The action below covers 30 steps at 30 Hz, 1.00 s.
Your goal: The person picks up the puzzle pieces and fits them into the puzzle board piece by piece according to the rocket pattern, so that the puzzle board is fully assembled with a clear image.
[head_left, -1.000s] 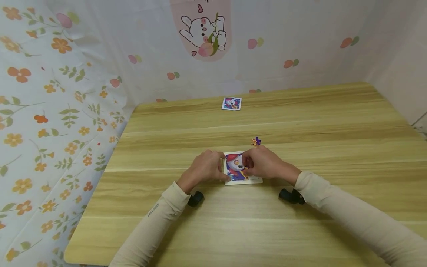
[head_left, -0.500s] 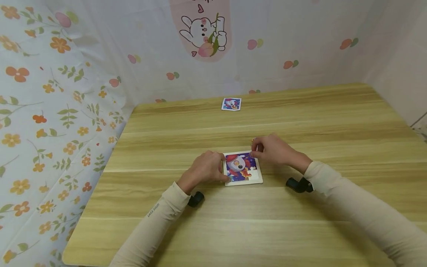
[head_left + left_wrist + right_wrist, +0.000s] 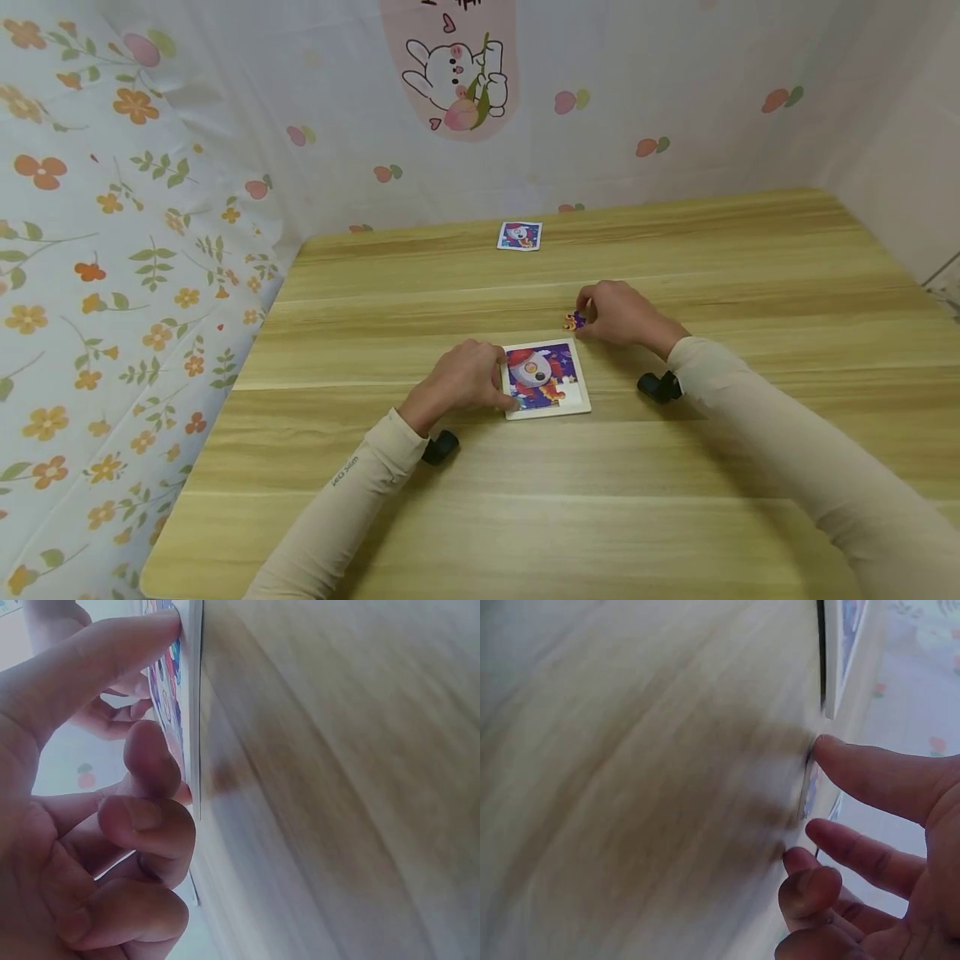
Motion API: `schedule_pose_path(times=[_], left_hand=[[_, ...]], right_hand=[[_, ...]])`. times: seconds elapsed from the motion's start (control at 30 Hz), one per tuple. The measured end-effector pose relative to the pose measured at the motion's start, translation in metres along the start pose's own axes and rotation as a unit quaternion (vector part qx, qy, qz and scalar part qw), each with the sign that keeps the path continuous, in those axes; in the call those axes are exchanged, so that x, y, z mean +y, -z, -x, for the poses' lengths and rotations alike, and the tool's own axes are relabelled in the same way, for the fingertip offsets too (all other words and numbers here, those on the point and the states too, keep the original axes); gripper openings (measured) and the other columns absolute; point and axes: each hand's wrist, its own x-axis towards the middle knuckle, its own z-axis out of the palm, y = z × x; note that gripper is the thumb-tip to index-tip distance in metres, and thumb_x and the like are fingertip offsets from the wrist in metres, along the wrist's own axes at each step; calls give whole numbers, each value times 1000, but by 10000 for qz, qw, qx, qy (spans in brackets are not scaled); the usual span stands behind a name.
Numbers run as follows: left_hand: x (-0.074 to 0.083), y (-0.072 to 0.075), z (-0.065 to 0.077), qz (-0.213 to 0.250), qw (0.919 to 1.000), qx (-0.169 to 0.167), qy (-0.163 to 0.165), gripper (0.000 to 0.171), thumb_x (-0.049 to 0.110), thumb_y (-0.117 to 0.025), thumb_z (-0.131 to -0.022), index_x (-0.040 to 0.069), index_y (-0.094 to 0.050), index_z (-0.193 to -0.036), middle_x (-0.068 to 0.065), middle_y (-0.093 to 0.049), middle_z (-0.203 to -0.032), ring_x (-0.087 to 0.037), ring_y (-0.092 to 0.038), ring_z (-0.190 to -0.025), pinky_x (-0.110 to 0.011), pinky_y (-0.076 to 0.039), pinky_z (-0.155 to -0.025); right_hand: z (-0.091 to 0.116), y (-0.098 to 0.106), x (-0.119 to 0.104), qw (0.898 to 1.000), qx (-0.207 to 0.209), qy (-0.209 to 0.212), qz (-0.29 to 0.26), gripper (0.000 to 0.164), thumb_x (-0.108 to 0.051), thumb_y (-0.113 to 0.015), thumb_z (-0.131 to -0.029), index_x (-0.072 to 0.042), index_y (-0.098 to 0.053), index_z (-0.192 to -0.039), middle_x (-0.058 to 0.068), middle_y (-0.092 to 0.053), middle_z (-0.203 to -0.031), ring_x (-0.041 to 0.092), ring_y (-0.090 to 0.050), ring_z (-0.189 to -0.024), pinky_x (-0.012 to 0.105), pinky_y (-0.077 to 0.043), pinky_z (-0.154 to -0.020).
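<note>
A jigsaw puzzle tray (image 3: 586,411) with a white rim lies flat on the table, showing a cartoon picture and a bare white patch at its lower right. My left hand (image 3: 463,379) holds the tray's left side, thumb near the front corner and index finger near the back one. In the left wrist view the thumb (image 3: 142,637) presses at the rim. Beyond the tray's back right corner, my right hand (image 3: 624,314) reaches over a loose purple and orange puzzle piece (image 3: 573,322). Its thumb (image 3: 847,754) touches the piece's edge; the index fingertip is close to the opposite edge.
A small card (image 3: 519,236) bearing a similar picture lies near the back edge of the wooden table (image 3: 420,508). Patterned cloth (image 3: 330,158) hangs behind and at the left. Black wrist-worn devices (image 3: 440,448) sit under both wrists.
My right hand has moved from over the tray, back and right to the loose piece, uncovering the tray's right part. My left hand keeps its hold on the tray.
</note>
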Motion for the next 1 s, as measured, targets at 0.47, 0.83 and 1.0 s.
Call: schedule_pose_path(times=[0.47, 0.83, 1.0], left_hand=[[0, 1, 3, 43, 9998, 14, 217, 66, 43, -89, -73, 3, -63, -119, 4, -65, -72, -13, -57, -71, -24, -42, -57], [-2, 1, 1, 80, 9998, 29, 177, 71, 44, -89, -72, 4, -62, -124, 4, -63, -72, -14, -55, -70, -24, -41, -57], [-3, 0, 0, 130, 9996, -8, 233, 74, 44, -89, -72, 4, -60, -127, 3, -62, -71, -14, -55, -69, -24, -40, -56]], right_hand=[[-2, -3, 1, 9997, 84, -130, -188, 36, -16, -81, -79, 2, -65, -105, 15, -66, -92, 27, -56, -86, 41, -47, -78], [3, -4, 4, 9978, 183, -102, -626, 31, -7, -80, -78, -3, -61, -102, 13, -69, -90, 23, -61, -80, 35, -48, -73], [8, -3, 11, 9935, 295, -151, -1091, 16, -2, -70, -84, -5, -65, -99, 11, -71, -86, 21, -61, -76, 30, -44, -67]])
